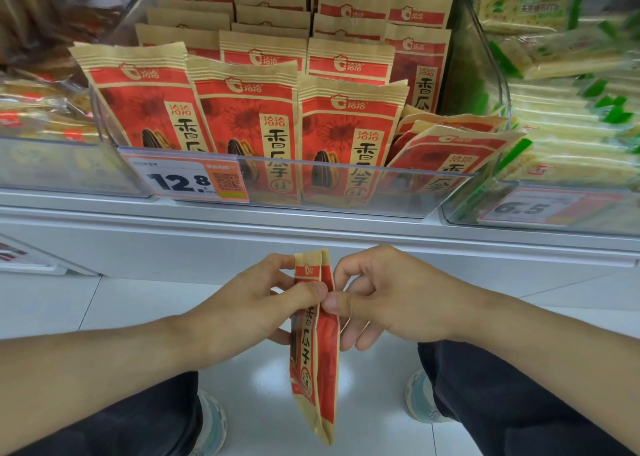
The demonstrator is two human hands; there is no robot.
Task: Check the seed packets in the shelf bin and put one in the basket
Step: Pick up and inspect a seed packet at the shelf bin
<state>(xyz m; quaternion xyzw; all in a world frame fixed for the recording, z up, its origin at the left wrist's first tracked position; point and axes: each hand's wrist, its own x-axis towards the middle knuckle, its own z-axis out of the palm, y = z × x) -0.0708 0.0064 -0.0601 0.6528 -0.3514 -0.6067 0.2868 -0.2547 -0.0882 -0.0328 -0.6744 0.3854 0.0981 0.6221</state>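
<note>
Seed packet [317,345] is held edge-on in front of the shelf, upright, hanging down between both hands, top seam just above the fingertips. It looks like two packets pressed face to face, or one folded; can't tell which. Left hand [249,303]: thumb pinches the near face about a third of the way down, other fingers curled round the far side, index near the top seam. Right hand [391,296]: thumb tip on the packet's right edge, touching the left thumb tip; index curled over near the top, lower fingers loosely bent beside the packet's right face. Both hands are grasping the packet.

Beyond the fingertips, up on the shelf: clear shelf bin [346,178] packed with rows of upright matching packets [242,116]. To the right of the fingers, at the bin's right end, a few packets lie tipped over [446,154]. Price tag [187,182] reading 12.8 sits on the bin's front, left of the fingers. A neighbouring bin with green-and-yellow packs [568,144] is further right, tag 6.5 [523,208].

Below the hands: white tiled floor [367,403], dark trousers, light shoes.
</note>
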